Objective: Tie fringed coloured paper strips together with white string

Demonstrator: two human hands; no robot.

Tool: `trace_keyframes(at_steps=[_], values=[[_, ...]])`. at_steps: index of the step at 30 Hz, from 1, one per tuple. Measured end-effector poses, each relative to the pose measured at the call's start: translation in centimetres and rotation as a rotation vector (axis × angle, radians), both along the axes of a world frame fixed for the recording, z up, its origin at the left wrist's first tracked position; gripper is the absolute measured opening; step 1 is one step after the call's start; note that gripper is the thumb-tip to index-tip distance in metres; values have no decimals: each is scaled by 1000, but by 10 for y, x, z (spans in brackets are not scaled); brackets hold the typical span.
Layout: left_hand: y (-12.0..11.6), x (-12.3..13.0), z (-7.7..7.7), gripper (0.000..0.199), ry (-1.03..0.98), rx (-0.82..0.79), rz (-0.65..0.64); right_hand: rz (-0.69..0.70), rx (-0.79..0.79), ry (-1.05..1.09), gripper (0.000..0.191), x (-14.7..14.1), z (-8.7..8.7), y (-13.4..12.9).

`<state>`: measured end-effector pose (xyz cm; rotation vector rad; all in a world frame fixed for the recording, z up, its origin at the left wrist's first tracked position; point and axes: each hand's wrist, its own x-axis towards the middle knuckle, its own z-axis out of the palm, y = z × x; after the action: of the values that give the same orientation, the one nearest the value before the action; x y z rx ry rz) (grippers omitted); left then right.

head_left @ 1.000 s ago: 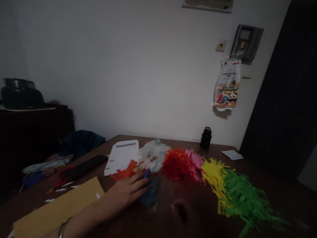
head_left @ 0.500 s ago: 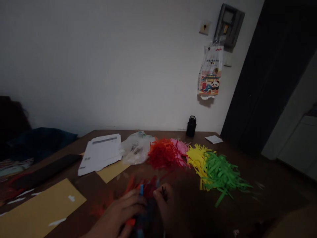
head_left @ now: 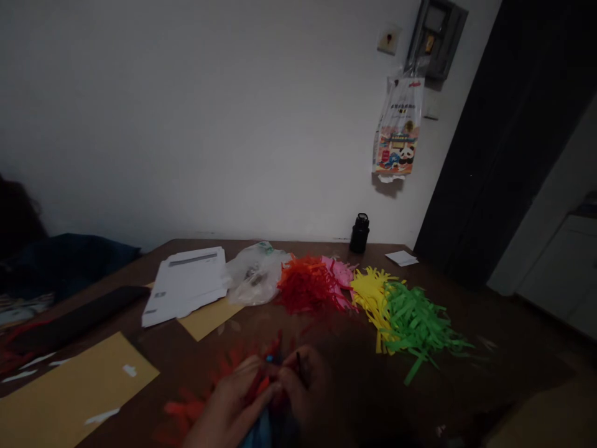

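Note:
My left hand is closed around a bunch of paper strips, red-orange and fringed, which fan out to its left. Blue strips hang down under the fingers. Close against it, my right hand is pinched, its thumb and finger meeting the bunch near the left fingertips. A thin dark stick-like piece stands up between the right fingers; its kind is too dim to tell. Motion blur and shadow hide where the strips are gripped.
Fringed paper piles lie beyond my hands: red-orange, pink, yellow and green. Left of them are a clear plastic bag, white papers and tan sheets. A black bottle stands by the wall.
My hands have come closer together at the bunch. The left hand has turned and moved slightly right, and the blue strip that stuck up beside its fingers now shows less.

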<state>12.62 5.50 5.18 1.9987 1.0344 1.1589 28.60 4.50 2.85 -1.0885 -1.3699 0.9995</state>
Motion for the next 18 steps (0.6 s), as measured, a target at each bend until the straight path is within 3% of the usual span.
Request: trace_keyframes(at_steps=[4, 6, 9, 14, 18], values=[[-1, 3, 0, 30, -385, -577, -60, -56, 8, -52, 26, 8, 10, -6], [0, 2, -1, 33, -564, -735, -112, -22, 48, -132, 25, 12, 17, -9], [0, -1, -6, 33, -664, -779, -133, 61, 99, -282, 32, 14, 25, -12], [3, -7, -15, 36, -550, -747, -178, 45, 79, -388, 25, 12, 27, -14], [2, -8, -14, 35, -532, -733, -212, 49, 101, -392, 28, 11, 29, -17]])
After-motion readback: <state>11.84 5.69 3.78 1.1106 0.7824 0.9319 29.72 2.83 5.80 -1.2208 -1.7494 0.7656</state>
